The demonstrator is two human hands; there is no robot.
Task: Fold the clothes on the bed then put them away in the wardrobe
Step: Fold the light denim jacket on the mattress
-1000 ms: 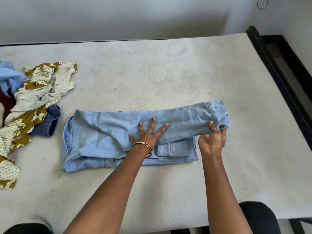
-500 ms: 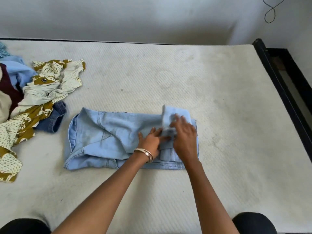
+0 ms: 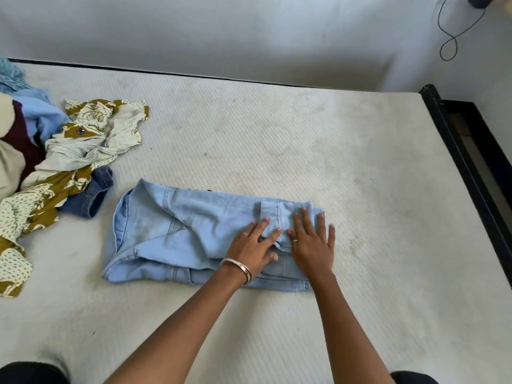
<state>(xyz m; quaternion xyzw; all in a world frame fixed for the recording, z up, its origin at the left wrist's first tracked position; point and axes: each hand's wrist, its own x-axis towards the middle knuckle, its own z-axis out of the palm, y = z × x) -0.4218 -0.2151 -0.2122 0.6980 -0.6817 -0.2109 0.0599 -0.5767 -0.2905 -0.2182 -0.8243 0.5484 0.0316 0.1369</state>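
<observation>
Since the earlier frame the leg end has been folded over; now the left hand (image 3: 253,246) and right hand (image 3: 311,242) press it flat with straight fingers. The jeans (image 3: 180,234) lie at the centre of the bed (image 3: 304,151). Denim seems thick and rather stiff; better to take hold at the folded edges.

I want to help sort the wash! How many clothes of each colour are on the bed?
Light blue jeans under both hands: 1
Mustard and cream patterned: 1
Dark blue denim: 1
Pale blue: 1
Maroon: 1
Beige: 1
Total: 6 that I can tell apart

Light-blue jeans (image 3: 177,231), seemingly folded, flat on mattress (image 3: 277,151)
</observation>
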